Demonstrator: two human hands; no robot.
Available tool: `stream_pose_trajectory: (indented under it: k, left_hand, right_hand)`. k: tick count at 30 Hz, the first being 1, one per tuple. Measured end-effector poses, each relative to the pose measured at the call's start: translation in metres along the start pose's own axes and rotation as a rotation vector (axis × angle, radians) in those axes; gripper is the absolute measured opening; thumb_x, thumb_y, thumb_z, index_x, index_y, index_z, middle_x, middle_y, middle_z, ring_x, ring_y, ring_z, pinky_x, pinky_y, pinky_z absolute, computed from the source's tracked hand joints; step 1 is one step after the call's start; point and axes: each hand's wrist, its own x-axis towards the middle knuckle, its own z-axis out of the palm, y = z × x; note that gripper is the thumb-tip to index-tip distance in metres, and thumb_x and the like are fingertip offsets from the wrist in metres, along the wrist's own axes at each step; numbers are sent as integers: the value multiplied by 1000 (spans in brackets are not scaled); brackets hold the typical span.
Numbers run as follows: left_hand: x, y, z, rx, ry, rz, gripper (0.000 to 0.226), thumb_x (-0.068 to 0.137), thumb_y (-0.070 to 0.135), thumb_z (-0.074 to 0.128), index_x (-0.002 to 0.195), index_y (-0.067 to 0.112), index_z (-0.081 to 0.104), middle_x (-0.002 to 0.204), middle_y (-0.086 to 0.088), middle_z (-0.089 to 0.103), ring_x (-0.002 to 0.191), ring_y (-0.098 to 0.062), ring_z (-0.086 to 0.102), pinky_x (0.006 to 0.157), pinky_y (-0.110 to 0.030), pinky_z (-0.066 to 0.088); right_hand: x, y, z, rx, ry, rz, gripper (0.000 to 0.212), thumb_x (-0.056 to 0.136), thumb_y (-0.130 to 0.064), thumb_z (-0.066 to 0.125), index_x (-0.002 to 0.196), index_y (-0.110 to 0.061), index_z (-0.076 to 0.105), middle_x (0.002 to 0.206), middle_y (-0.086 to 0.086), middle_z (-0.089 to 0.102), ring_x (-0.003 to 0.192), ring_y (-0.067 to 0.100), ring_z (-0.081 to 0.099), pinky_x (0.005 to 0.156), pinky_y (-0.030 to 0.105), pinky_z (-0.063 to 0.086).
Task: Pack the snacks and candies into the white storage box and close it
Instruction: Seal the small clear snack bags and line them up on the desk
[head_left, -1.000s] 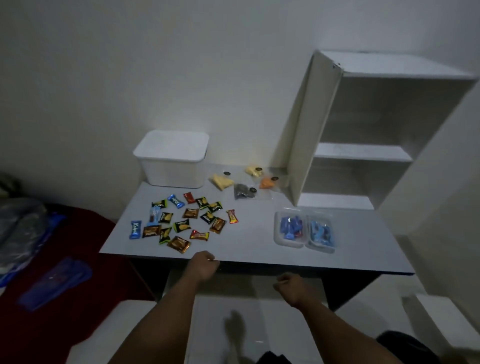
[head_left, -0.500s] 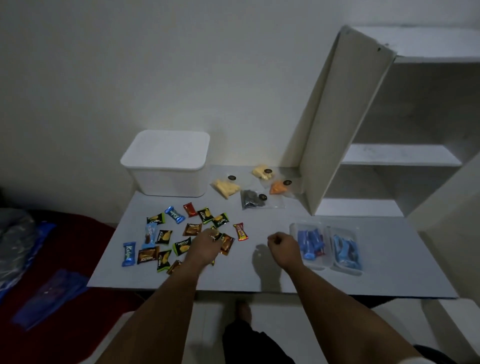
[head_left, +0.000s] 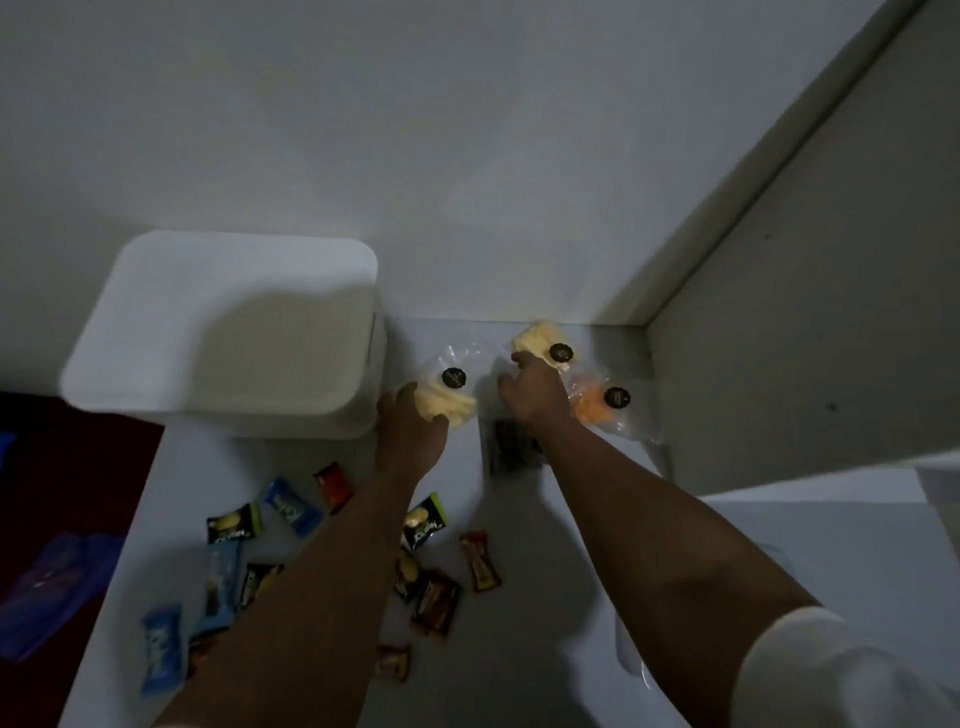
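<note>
The white storage box (head_left: 223, 332) stands at the back left of the white table (head_left: 841, 551), lid on. My left hand (head_left: 410, 423) grips a clear bag of yellow snacks (head_left: 449, 397) right beside the box. My right hand (head_left: 535, 392) curls its fingers over a second yellow snack bag (head_left: 545, 343) near the wall. An orange snack bag (head_left: 597, 408) lies just right of that hand. A dark snack bag (head_left: 511, 449) sits under my right wrist. Several wrapped candies (head_left: 285, 512) are scattered in front, partly hidden by my forearms.
A white shelf unit (head_left: 810, 312) rises at the right, its side panel close to the orange bag. A clear container's edge (head_left: 628, 662) shows under my right arm. Left of the table lie a red cloth (head_left: 78, 467) and a blue plastic bag (head_left: 52, 587).
I have leaned in and both hands have moved forward, past the candies, to the snack bags at the back. Each hand now holds a yellow bag.
</note>
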Motion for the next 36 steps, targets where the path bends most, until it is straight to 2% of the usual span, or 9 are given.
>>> stream_pose_trajectory:
  k: [4,10,15,19,22,24,29,34,36]
  left_hand:
    - [28,3,12,22,-16,-59,63,94,25,61,151,14,38,158,-15,27,140,-35,37,110,-39,39]
    - [38,-1,18,-34,-4,-150,57,92,19,62,146,9,48,150,-19,41,128,-38,50,102,-35,43]
    - [40,-11,17,-89,-28,-192,57,87,26,62,140,8,51,143,-21,50,123,-39,54,99,-45,51]
    - [38,-15,17,-151,-36,-205,71,88,24,62,153,7,37,155,-20,36,134,-39,46,107,-47,47]
    - [29,-13,9,-181,-75,-213,71,92,21,61,156,9,31,159,-18,31,137,-35,43,106,-38,45]
    - [18,-12,-1,-217,-123,-209,65,95,16,60,154,7,33,155,-18,36,126,-30,49,92,-27,42]
    - [-27,-6,-41,-208,-190,-121,62,92,24,63,149,11,40,148,-17,42,127,-35,51,92,-30,45]
    - [-74,7,-89,-422,-262,-5,28,95,39,58,110,17,66,122,-14,67,110,-31,64,98,-46,54]
    - [-93,10,-107,-529,-290,32,34,95,46,59,100,14,69,107,-12,72,101,-28,68,90,-46,56]
  right_hand:
    - [43,-11,15,-147,-71,28,46,95,-30,52,137,-11,53,130,16,63,119,38,60,96,45,52]
    - [54,-13,28,-114,-69,133,41,92,-24,60,133,-15,58,123,9,64,117,32,60,100,45,50]
    - [55,-5,33,-26,-38,268,31,92,-17,61,122,-13,64,117,8,68,113,30,65,100,46,51]
    - [52,-2,32,-137,-51,291,31,91,-18,54,119,-10,66,119,15,67,113,37,63,97,47,52]
    - [45,-5,35,-113,25,293,29,98,-23,52,118,-7,65,115,14,68,113,34,64,96,43,48]
    - [36,-12,32,-42,95,267,27,98,-27,57,108,-6,70,104,13,72,106,32,68,95,40,50]
    - [-8,-55,-3,161,85,69,9,86,-11,76,85,-2,78,95,13,77,95,27,71,88,42,60]
    - [-80,-89,-29,335,28,-69,9,86,-2,75,80,5,75,99,22,76,97,34,74,94,52,59]
    - [-117,-97,-30,364,68,-121,18,92,-12,71,90,5,77,100,20,77,91,32,76,92,47,60]
